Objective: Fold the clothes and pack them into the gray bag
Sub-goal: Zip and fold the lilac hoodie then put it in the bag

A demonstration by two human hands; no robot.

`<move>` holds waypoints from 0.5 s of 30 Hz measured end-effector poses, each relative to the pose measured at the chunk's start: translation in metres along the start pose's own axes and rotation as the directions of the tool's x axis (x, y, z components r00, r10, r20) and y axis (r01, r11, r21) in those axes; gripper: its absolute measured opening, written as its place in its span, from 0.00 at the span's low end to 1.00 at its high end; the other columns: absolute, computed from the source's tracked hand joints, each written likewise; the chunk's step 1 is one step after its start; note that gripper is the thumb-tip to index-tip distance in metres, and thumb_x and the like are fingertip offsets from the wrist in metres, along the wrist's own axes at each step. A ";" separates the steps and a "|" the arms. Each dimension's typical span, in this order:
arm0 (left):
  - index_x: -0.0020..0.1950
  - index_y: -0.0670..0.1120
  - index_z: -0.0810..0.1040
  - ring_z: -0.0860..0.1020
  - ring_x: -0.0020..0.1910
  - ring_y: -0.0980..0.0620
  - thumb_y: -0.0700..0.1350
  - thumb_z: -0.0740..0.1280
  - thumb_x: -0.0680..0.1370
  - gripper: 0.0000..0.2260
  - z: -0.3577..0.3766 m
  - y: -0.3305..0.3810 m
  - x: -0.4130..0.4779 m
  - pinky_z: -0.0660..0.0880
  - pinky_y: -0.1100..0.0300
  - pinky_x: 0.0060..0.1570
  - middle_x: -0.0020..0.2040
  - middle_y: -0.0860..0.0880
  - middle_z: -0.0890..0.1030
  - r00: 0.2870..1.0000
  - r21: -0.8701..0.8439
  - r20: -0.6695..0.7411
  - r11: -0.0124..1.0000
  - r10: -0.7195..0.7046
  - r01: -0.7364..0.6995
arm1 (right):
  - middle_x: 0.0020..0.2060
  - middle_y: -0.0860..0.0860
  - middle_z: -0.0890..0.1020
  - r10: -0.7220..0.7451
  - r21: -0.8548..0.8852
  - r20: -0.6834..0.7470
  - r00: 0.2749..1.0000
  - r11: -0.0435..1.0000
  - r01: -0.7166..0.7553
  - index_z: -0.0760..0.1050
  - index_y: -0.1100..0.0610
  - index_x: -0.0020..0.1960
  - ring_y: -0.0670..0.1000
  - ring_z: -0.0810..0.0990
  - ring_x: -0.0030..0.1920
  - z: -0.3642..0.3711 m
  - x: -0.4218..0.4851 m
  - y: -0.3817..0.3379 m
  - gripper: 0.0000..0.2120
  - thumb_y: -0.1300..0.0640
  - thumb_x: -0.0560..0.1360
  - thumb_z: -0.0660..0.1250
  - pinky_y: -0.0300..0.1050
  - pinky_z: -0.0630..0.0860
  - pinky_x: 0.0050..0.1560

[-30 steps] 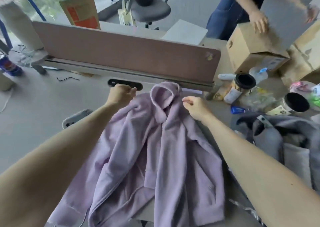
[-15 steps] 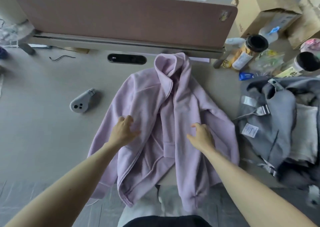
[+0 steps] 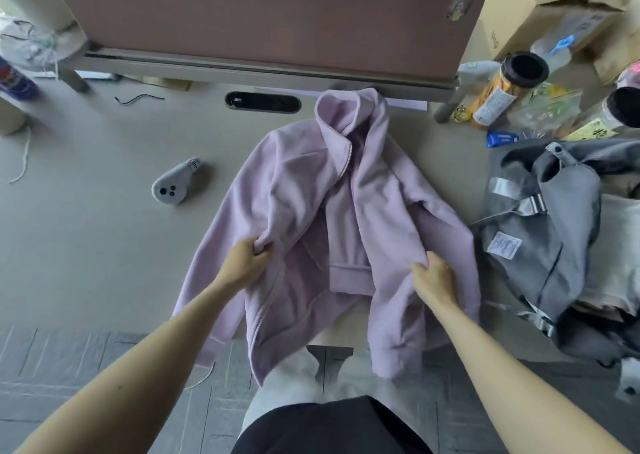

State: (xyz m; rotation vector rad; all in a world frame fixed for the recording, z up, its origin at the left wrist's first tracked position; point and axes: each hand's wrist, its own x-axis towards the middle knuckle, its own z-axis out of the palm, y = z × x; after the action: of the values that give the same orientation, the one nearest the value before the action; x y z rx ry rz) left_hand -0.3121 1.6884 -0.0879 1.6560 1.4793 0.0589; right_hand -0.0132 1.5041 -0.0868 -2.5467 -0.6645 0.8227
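Flat half a second ago, left hand (image 3: 246, 264) and right hand (image 3: 433, 277) are now each gripping a bunch of the lilac jacket (image 3: 311, 190) lying on the desk (image 3: 86, 246), left of the gray bag (image 3: 540, 232).

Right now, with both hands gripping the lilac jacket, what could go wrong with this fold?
The lilac jacket is unzipped and the left hand and right hand each bunch a front panel, so the fold may come out creased and lopsided. Its hem hangs over the near edge of the table; a pull toward the person could slide it off. One sleeve lies close beside the gray bag, whose straps might catch it.
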 end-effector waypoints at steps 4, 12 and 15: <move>0.44 0.42 0.80 0.75 0.35 0.54 0.52 0.70 0.78 0.13 -0.012 0.043 0.004 0.72 0.58 0.35 0.35 0.50 0.79 0.999 -0.261 -0.034 0.965 -0.025 0.016 | 0.43 0.64 0.80 -0.065 0.106 -0.128 0.990 0.991 0.079 0.72 0.63 0.42 0.63 0.76 0.43 -0.067 0.028 0.008 0.15 0.52 0.68 0.56 0.53 0.72 0.43; 0.46 0.44 0.78 0.80 0.36 0.51 0.51 0.73 0.77 0.12 0.018 0.096 0.001 0.77 0.57 0.40 0.38 0.46 0.80 0.986 -0.522 0.145 0.840 -0.087 0.150 | 0.50 0.62 0.80 -0.102 -0.084 -0.234 0.967 0.993 0.084 0.75 0.56 0.50 0.64 0.77 0.48 -0.156 0.103 0.050 0.08 0.57 0.73 0.60 0.54 0.76 0.48; 0.39 0.49 0.67 0.72 0.26 0.55 0.50 0.71 0.78 0.15 0.036 0.100 -0.005 0.69 0.63 0.29 0.29 0.52 0.72 0.971 -0.528 0.211 0.823 -0.115 0.212 | 0.61 0.63 0.73 -0.102 -0.198 -0.256 0.961 0.979 0.051 0.72 0.56 0.65 0.65 0.74 0.56 -0.148 0.102 0.058 0.19 0.61 0.74 0.65 0.55 0.73 0.55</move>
State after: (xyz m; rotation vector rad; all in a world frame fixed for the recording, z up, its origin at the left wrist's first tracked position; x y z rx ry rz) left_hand -0.2156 1.6749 -0.0448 1.0367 1.3098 0.2206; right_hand 0.1702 1.4814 -0.0476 -2.7139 -0.7799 0.3959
